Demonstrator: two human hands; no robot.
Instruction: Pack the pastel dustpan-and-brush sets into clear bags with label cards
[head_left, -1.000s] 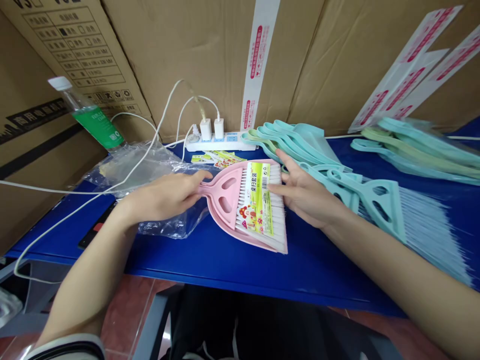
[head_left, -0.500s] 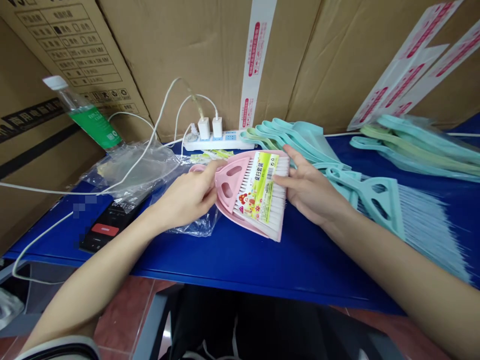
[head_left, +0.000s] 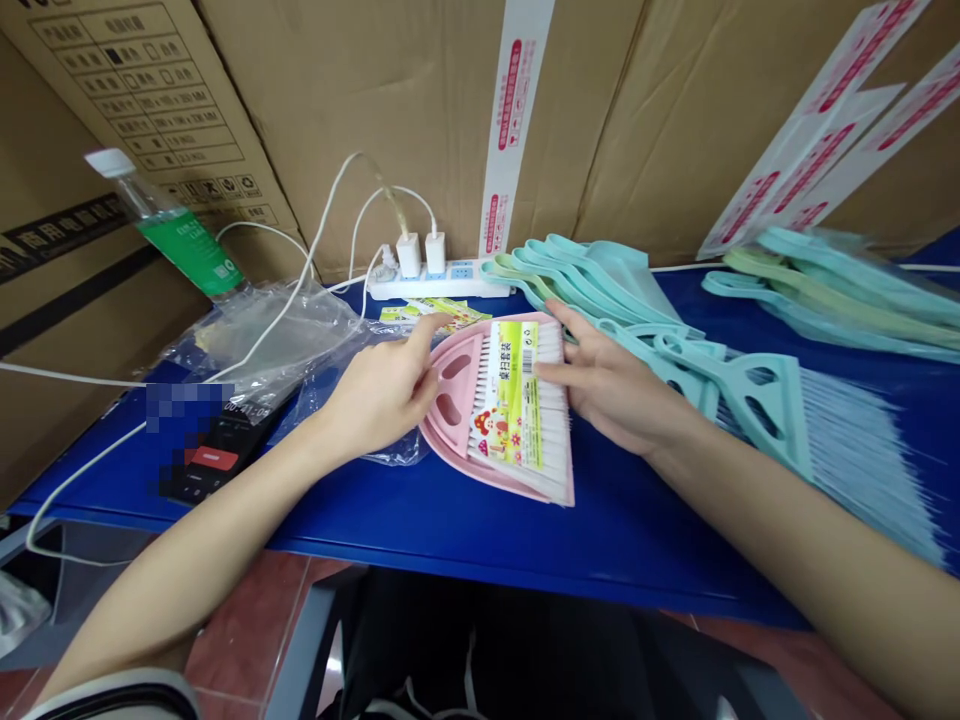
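Observation:
A pink hand brush [head_left: 457, 400] with white bristles lies nested in a matching pink dustpan [head_left: 442, 445]. Across the bristles sits a yellow-green printed card [head_left: 516, 395] with cartoon mushrooms. My left hand [head_left: 382, 390] is closed at the handle end of the set; its fingers hide the handles. At the bristle end, my right hand [head_left: 607, 385] pinches the set's far edge, one finger lying over the card. The set is tilted toward me, just above the blue table [head_left: 495, 545].
Teal dustpans [head_left: 615, 275] and loose brushes [head_left: 757, 400] lie at the right, bagged ones [head_left: 847, 290] beyond. More cards [head_left: 442, 310] lie before a power strip [head_left: 442, 285]. Left are plastic bags [head_left: 277, 320], a phone [head_left: 221, 455], a bottle [head_left: 180, 235] and cables.
The pink dustpan and brush set has come slightly nearer to me and turned a little. Both hands stay on it, and more of the cards behind now shows.

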